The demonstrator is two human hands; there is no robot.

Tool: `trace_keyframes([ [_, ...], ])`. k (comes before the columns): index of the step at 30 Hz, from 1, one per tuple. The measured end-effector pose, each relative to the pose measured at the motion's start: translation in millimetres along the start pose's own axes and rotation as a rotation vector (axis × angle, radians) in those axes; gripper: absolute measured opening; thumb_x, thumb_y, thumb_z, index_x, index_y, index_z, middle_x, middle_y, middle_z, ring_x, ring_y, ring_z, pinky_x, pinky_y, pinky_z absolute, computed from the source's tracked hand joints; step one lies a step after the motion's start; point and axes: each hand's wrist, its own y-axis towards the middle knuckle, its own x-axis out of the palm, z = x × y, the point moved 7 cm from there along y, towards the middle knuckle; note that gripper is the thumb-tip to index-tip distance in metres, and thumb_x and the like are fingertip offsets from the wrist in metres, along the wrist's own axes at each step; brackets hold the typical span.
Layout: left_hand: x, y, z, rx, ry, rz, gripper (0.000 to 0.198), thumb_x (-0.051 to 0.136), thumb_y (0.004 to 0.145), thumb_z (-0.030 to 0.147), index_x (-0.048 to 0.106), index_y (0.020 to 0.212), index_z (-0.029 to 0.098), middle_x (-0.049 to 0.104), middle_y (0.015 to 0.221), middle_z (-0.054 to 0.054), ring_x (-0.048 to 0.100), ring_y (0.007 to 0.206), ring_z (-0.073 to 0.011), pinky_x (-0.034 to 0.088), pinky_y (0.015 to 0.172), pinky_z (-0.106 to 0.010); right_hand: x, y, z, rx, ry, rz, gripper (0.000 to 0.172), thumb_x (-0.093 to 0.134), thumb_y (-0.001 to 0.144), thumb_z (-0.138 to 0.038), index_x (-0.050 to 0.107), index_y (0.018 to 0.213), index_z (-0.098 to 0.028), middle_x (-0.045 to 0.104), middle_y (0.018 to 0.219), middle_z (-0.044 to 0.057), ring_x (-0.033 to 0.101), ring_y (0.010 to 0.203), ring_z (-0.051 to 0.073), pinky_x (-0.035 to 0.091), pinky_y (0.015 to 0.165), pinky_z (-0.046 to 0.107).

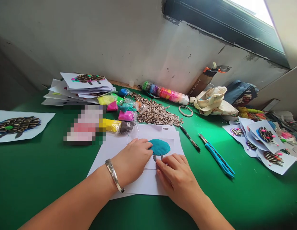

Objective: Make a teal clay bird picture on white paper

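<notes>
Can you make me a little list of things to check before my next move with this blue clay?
1. Blue clay lying flat on the white paper: ok.
2. Left hand touching the clay's edge: ok.
3. Right hand beside the small grey piece: ok.
4. Grey piece stuck to the clay: cannot tell.
5. Seeds piled within reach: ok.
6. Blue cutter with its blade tucked away: not ok, the blade is showing.

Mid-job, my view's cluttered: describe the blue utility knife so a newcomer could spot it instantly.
On the green mat, find the white paper sheets under the person's right hand. Right of that hand lie two slim tools; the blue utility knife is the farther right, its bright blue handle and silver blade tip unlike the thin black pen beside it.
</notes>
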Motion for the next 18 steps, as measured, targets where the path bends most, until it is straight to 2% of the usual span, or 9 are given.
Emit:
trace_keyframes([
  [4,-0.2,-1.3,1.2,-0.008,0.004,-0.008,0.022,0.046,0.083,0.001,0.06,0.079,0.017,0.062,0.096,-0.007,0.053,0.103,-0.0229,0.043,0.094,-0.04,-3.6,-0.6,1.0,0.018,-0.036,0.059,0.023,0.05,0.091,-0.017,0.064,0.11,-0.017,0.062,0.088,0.007,0.051,0.08,0.02,0.035,0.074,0.037],
  [11,0.3,-1.0,0.5,-0.004,0.005,-0.007,0.023,0.045,0.082,0.0,0.06,0.079,0.017,0.062,0.096,-0.007,0.053,0.102,-0.0229,0.044,0.094,-0.04,1.9,0.5,-4.1,-0.04,-0.077,-0.006,0.024,0.05,0.092,-0.017,0.064,0.111,-0.015,0.062,0.086,0.008,0.051,0.08,0.02,0.036,0.073,0.037],
  [14,-0.2,-0.2,0.1,-0.003,0.006,-0.002,0.023,0.045,0.082,0.001,0.06,0.078,0.017,0.063,0.095,-0.007,0.054,0.101,-0.0229,0.044,0.093,-0.04,-2.3,0.6,-1.5,-0.01,-0.063,0.052,0.023,0.05,0.091,-0.017,0.065,0.109,-0.017,0.062,0.085,0.007,0.051,0.079,0.02,0.036,0.072,0.036],
  [18,-0.2,-0.7,1.0,0.001,0.007,0.005,0.022,0.046,0.081,0.0,0.061,0.079,0.016,0.063,0.097,-0.007,0.053,0.103,-0.0233,0.044,0.093,-0.041,-3.3,2.2,-1.2,-0.007,-0.086,0.082,0.027,0.052,0.091,-0.017,0.064,0.115,-0.02,0.064,0.099,0.009,0.052,0.089,0.023,0.037,0.078,0.039],
])
